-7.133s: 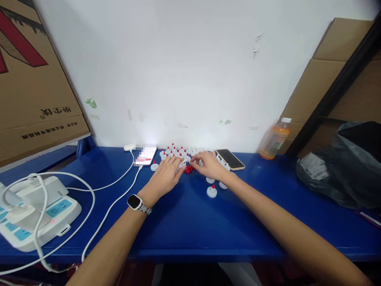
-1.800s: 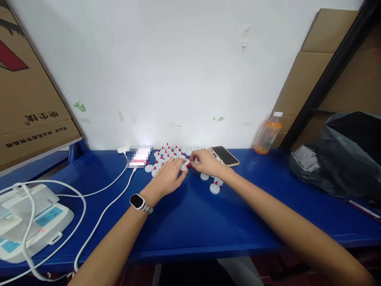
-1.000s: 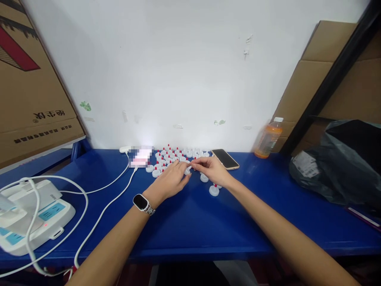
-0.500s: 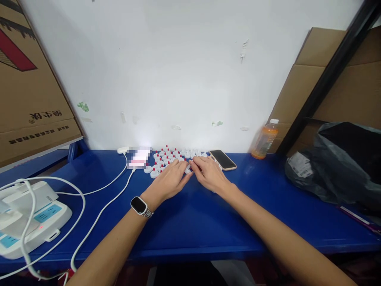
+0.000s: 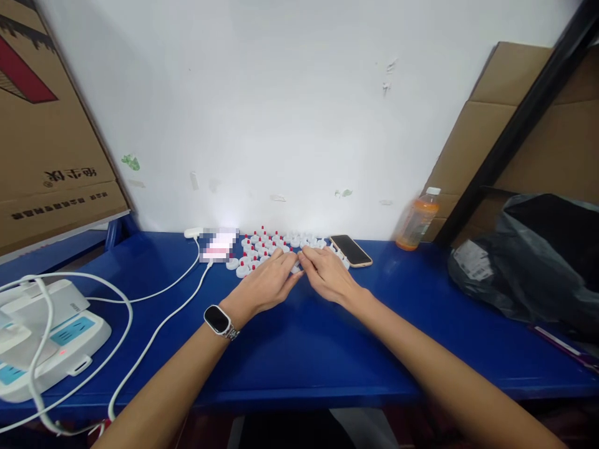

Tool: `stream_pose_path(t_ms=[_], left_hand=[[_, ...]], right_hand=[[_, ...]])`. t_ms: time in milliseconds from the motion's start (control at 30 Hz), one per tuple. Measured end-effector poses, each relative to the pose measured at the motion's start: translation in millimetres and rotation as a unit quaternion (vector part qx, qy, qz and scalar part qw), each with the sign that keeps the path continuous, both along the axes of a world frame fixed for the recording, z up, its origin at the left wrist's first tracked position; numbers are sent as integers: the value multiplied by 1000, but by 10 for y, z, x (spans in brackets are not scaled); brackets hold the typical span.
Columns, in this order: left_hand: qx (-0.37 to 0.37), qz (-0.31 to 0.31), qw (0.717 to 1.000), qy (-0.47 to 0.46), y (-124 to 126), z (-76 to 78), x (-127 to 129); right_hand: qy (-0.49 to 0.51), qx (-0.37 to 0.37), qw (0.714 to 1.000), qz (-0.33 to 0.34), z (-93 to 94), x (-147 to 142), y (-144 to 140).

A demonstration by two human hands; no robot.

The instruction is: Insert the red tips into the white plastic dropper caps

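My left hand [image 5: 269, 276] and my right hand [image 5: 328, 272] meet over the blue table, fingertips pressed close together. Between them shows part of a small white cap [image 5: 295, 269], pinched by the fingers of both hands; most of it is hidden. Around and beyond my left hand, several white caps with red tips [image 5: 243, 270] stand upright in a cluster. White caps without red tips [image 5: 306, 241] stand behind my fingertips, and some lie beside my right hand. A watch [image 5: 218, 319] is on my left wrist.
A phone [image 5: 350, 250] lies right of the caps. A blurred-out lit item [image 5: 219, 244] with a white cable is at the left. A power strip [image 5: 75, 349], an orange drink bottle [image 5: 418, 219] and a dark plastic bag [image 5: 538, 262] stand on the blue table [image 5: 299, 355].
The view has shifted very slightly. My hands stay together in almost the same place, still pinching the white cap.
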State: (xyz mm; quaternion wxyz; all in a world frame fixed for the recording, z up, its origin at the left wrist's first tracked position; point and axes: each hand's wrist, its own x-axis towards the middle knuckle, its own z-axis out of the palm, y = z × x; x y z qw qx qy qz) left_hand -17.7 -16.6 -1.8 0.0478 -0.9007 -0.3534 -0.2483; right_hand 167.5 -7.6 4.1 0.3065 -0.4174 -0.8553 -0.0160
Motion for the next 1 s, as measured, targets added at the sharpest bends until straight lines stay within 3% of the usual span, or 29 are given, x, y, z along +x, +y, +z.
stream_pose_path(t_ms=[67, 167, 267, 367, 567, 733, 1000], left_hand=[[-7, 0, 1000, -23, 28, 1, -2], [-18, 17, 998, -60, 104, -37, -48], [-37, 45, 993, -101, 190, -79, -146], [-49, 68, 990, -112, 235, -75, -236], [-36, 72, 993, -88, 223, -55, -233], [-23, 65, 995, -66, 193, -80, -185], [-22, 70, 996, -58, 188, -76, -166]], right_hand=[[90, -46, 995, 17, 14, -13, 33], [219, -128, 965, 70, 69, -2, 142], [266, -149, 949, 78, 138, 63, 357], [231, -135, 963, 15, 168, 134, 671], [52, -141, 987, -60, 54, 93, 1188], [-65, -161, 983, -66, -13, 26, 1259], [-78, -141, 977, -138, 12, -109, 1460]])
